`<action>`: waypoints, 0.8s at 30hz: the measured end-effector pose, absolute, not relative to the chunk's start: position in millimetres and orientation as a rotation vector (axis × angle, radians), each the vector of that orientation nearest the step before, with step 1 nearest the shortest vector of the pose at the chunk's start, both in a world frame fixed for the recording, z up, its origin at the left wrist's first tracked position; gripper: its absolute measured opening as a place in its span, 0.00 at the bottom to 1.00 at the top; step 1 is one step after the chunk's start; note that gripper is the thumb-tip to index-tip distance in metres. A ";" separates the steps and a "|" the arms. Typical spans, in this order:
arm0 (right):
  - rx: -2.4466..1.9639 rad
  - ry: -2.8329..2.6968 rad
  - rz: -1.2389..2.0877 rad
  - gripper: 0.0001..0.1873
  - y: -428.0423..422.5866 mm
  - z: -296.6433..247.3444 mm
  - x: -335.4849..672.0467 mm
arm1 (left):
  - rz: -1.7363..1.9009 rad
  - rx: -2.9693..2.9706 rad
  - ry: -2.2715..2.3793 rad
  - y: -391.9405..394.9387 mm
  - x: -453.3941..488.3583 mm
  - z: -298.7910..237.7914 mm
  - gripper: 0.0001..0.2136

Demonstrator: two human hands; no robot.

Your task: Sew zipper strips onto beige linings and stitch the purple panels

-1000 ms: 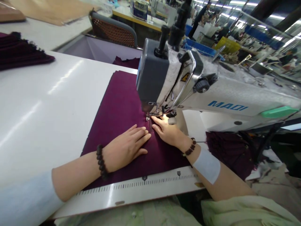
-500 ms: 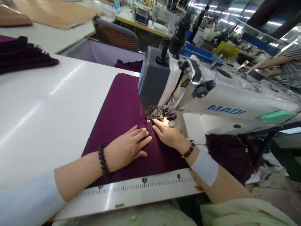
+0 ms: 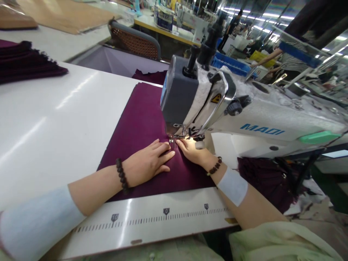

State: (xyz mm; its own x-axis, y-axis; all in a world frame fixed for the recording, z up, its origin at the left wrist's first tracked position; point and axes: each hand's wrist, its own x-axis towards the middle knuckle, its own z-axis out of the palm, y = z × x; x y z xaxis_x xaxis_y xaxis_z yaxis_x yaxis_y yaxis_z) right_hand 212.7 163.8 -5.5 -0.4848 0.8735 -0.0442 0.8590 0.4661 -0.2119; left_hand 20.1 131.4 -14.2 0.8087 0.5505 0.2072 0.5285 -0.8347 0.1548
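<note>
A dark purple fabric piece (image 3: 136, 119) lies flat beneath the head of a sewing machine (image 3: 182, 90). My left hand (image 3: 149, 161) rests on the cloth with its fingers stretched out, just left of the presser foot (image 3: 172, 140). On the other side, my right hand (image 3: 193, 150) presses the cloth close beside the foot, its fingers extended and partly hidden under the machine head. A small lamp lights the spot by the needle. Both wrists wear dark bead bracelets.
A stack of dark purple pieces (image 3: 27, 65) lies at the far left of the white table (image 3: 67, 105). A printed ruler (image 3: 165, 214) runs along the front edge. More purple pieces (image 3: 266, 181) hang right of the machine. Behind it are a chair (image 3: 136, 40) and a person (image 3: 293, 58) in stripes.
The fabric has slid away from me under the presser foot, baring more of the ruler strip. My left hand moved forward with it. The person in stripes has shifted left.
</note>
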 end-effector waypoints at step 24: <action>-1.490 -2.951 0.154 0.17 195.1 -27.4 225.6 | 0.325 2.891 0.850 153.6 19.7 -13.3 0.20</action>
